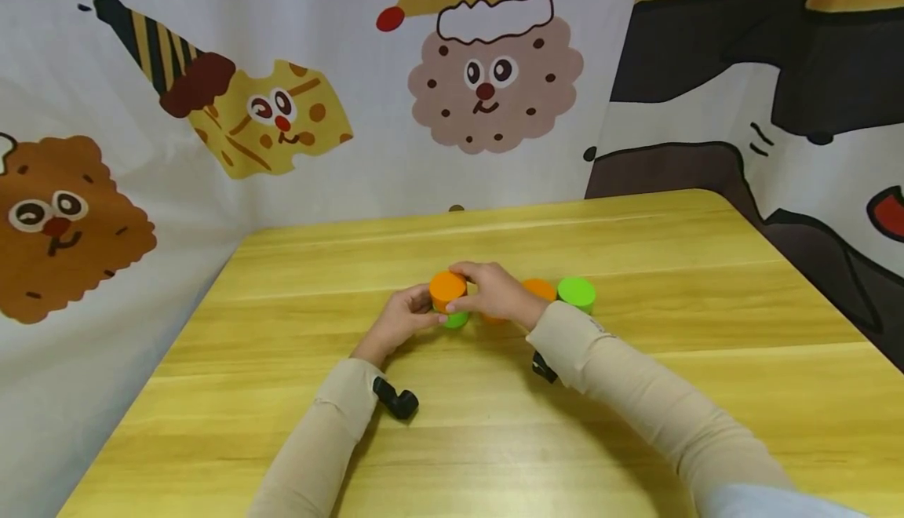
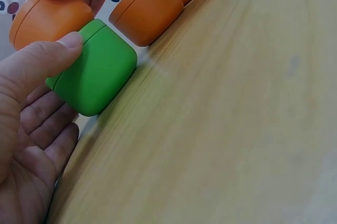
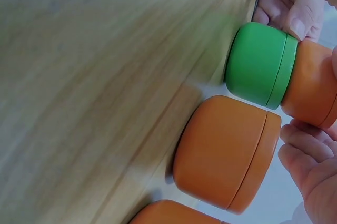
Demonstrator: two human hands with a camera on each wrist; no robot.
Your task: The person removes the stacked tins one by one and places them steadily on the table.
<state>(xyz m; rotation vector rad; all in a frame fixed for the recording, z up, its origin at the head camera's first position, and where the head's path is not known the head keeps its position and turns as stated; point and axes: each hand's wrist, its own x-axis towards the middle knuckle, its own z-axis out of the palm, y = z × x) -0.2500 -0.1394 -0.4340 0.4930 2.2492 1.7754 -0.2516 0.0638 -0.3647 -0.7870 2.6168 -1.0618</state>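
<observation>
A small green lidded jar (image 2: 100, 71) stands on the table, and my left hand (image 1: 400, 320) grips it, thumb on the near side and fingers behind. On top of it sits an orange lidded jar (image 1: 448, 287), lid upward. My right hand (image 1: 498, 295) holds this upper jar between thumb and fingers from the right. In the right wrist view the orange jar's base meets the green lid (image 3: 283, 71), slightly offset. Close to the right of the stack stands another orange jar (image 3: 224, 153), mostly hidden by my right hand in the head view.
Farther right, a third orange jar (image 1: 540, 290) and a second green jar (image 1: 577, 293) stand in line on the wooden table (image 1: 452, 455). Behind the table's far edge hangs a cartoon-printed cloth (image 1: 381, 165). Black wrist mounts (image 1: 397, 400) stick out from the sleeves.
</observation>
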